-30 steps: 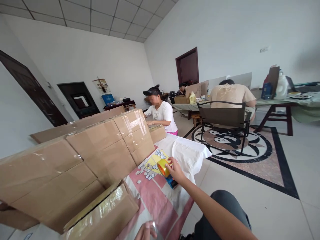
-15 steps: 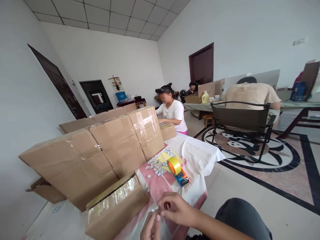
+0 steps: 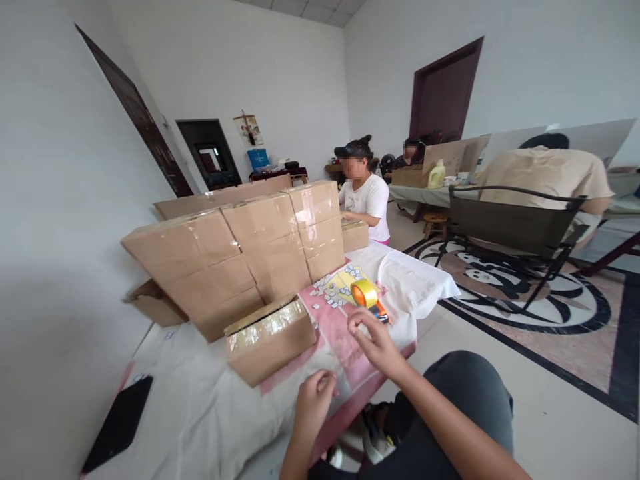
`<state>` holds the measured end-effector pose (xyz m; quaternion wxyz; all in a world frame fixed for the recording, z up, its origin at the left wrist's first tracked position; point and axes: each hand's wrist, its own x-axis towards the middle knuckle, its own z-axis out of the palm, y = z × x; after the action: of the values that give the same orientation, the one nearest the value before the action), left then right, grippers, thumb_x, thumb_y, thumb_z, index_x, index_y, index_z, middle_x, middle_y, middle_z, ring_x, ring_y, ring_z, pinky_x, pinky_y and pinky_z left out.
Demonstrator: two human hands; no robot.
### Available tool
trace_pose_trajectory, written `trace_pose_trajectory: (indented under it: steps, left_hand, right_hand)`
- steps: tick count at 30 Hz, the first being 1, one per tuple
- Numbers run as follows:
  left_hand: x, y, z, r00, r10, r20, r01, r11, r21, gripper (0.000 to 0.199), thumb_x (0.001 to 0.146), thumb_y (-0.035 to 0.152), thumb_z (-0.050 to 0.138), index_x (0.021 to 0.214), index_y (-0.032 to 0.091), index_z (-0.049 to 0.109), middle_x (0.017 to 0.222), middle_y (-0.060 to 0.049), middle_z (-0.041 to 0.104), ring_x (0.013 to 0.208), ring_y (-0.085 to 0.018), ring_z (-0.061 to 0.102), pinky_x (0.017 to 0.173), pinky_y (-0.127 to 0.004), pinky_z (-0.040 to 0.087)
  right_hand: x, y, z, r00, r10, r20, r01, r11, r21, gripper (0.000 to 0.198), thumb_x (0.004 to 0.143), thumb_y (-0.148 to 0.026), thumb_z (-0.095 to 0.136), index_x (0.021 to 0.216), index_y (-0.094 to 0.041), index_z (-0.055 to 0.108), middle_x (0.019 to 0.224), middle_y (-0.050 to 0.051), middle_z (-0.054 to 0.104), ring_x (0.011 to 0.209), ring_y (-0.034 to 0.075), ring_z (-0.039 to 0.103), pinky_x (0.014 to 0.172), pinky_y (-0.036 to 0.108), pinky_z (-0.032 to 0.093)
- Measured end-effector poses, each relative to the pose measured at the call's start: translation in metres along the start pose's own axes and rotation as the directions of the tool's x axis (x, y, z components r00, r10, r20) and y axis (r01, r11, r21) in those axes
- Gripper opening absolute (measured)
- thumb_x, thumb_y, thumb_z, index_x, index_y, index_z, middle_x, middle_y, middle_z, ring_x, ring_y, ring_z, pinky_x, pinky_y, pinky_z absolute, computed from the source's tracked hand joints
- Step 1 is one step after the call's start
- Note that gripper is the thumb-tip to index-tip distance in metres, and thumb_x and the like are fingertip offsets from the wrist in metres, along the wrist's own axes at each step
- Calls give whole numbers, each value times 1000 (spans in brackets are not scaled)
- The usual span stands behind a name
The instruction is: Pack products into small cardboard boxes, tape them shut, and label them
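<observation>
My left hand (image 3: pixel 315 395) hovers over the near edge of the cloth-covered table, its fingers curled closed. Whether anything is in it, I cannot make out. Further forward and to the right, my right hand (image 3: pixel 374 339) has thumb and fingers bent together; any small thing between them is hidden. Just beyond it lies a tape dispenser (image 3: pixel 381 313) with a yellow tape roll (image 3: pixel 365 294), partly covered from view by that hand. A long cardboard box (image 3: pixel 275 343), taped along its top with a dark gap at the far edge, rests left of my hands, untouched.
Stacked taped cardboard boxes (image 3: pixel 265 247) form a wall behind the single box. A dark flat tablet-like thing (image 3: pixel 120 423) lies at the table's left. Across the table sits a person in a white shirt (image 3: pixel 370 200); another sits on a chair (image 3: pixel 510 220) at right.
My hands, together before, have come apart. The right has moved forward toward the tape dispenser, while the left stays near the table edge. The view has tilted down and turned left.
</observation>
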<state>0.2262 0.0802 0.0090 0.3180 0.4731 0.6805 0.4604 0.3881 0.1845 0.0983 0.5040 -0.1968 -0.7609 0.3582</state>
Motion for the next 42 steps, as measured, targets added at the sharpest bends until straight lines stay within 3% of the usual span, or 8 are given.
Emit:
trace_pose_trajectory:
  steps: [4,8,11,17,24,30,38,42]
  left_hand:
    - [-6,-1,-37,957,50,-286,-31,997,69,43,89,54,49,92,18,73,80,-9,75,76,-25,71,76,-37,54]
    - [10,25,-91,830,232,-507,-110,959,260,45,92,51,49,123,23,66,137,-13,64,133,-31,53,115,-48,35]
    - [34,43,-123,821,427,-378,-128,784,607,68,92,47,56,153,22,38,155,-14,47,148,-32,36,124,-58,13]
    - [53,38,-134,901,351,-254,-64,689,722,101,87,46,63,161,16,0,139,-18,63,134,-31,55,123,-64,3]
    - [47,21,-132,899,419,-129,-94,471,877,54,91,45,58,144,34,52,157,-15,44,144,-35,43,121,-69,2]
    - [46,16,-132,871,484,-85,-207,519,829,44,100,28,38,139,36,56,151,-2,54,137,-25,50,122,-60,13]
    - [39,27,-118,883,452,-123,-161,539,826,43,97,27,44,138,32,55,139,-4,65,127,-26,55,118,-58,18]
    - [50,32,-108,883,446,-146,-104,488,866,44,92,33,53,135,26,58,134,-10,66,124,-32,56,116,-60,21]
  right_hand:
    - [37,-34,-8,987,-29,161,34,999,-31,27,98,-45,56,85,-22,63,114,11,60,114,25,57,104,43,43]
    - [81,-55,9,922,-46,385,72,996,-52,23,97,-40,58,87,-21,66,126,10,59,125,25,54,112,44,38]
    - [116,-48,40,864,-57,500,102,993,-63,18,97,-33,58,87,-19,66,123,9,60,123,23,56,110,42,40]
    - [169,7,126,780,128,613,96,943,-318,9,92,-17,60,88,-15,68,119,9,64,116,19,60,106,33,43]
    - [178,61,166,771,255,584,88,865,-494,6,88,-19,66,86,-16,70,114,10,65,114,27,57,103,42,40]
    - [167,60,169,814,286,506,90,798,-596,15,90,-32,66,97,-19,66,120,10,62,118,27,53,102,41,39]
    - [144,80,85,943,333,4,-199,573,-795,45,92,-38,59,127,-11,51,137,23,49,130,40,41,107,57,29]
    - [104,103,-3,842,474,-257,-436,319,-841,63,85,-45,67,133,-10,48,136,28,50,125,46,49,99,57,36]
